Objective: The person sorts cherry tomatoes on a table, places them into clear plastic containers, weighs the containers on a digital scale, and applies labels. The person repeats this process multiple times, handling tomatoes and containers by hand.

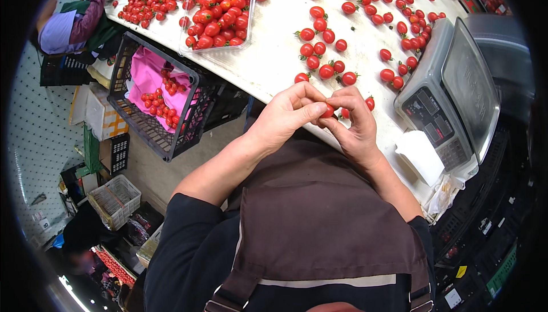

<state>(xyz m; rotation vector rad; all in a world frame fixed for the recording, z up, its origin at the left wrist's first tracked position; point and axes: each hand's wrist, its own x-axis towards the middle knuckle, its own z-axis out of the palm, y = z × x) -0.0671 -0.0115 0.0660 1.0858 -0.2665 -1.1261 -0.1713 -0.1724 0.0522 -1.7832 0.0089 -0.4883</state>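
My left hand [287,113] pinches a red cherry tomato [327,112] between thumb and forefinger. The fingertips of my right hand [356,126] meet it from the other side, so both hands hold the same fruit. It is partly hidden by the fingers; whether it has a stem cannot be seen. Loose cherry tomatoes [326,71], several with green stems, lie on the white table [274,61] just beyond my hands. Further left, a clear plastic punnet [252,17] filled with cherry tomatoes stands near the table's edge.
A digital scale [432,115] stands at the right, with a white paper sheet [419,153] before it. Below the table's left edge, a black plastic crate [156,141] holds pink cloth [143,66] and tomato clusters. A person [68,32] sits at far left.
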